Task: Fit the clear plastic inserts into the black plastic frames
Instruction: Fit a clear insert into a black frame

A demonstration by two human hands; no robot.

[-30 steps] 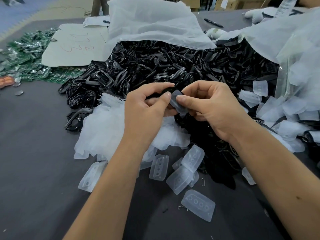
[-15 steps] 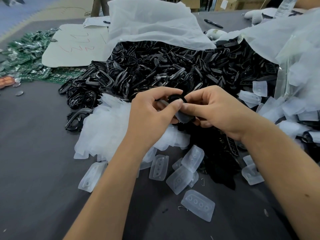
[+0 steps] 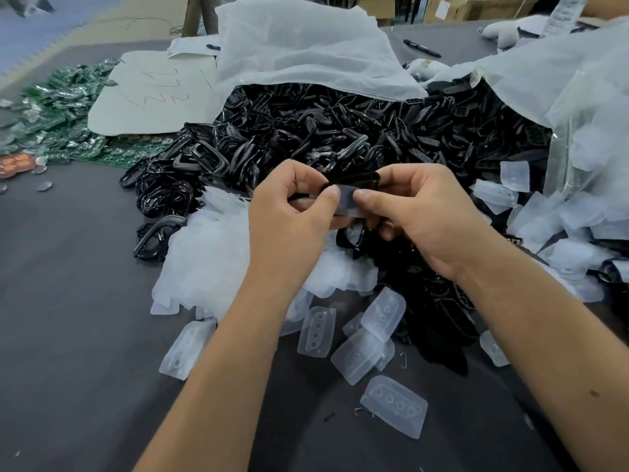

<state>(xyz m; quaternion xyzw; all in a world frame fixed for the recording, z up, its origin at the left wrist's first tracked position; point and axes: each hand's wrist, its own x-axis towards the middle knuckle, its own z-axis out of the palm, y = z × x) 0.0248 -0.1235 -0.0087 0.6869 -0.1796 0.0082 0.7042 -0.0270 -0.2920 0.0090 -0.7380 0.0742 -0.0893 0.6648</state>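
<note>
Pinching one clear insert (image 3: 347, 201) between left hand (image 3: 292, 212) and right hand (image 3: 418, 212) thumbs, pressing it against black frame (image 3: 354, 178) above the frame pile (image 3: 340, 131), seemingly for seating.

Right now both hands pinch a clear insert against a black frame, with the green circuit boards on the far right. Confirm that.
Not quite. In the head view the green circuit boards lie far left. Both the left hand and right hand pinch the clear insert against the black frame.
</note>
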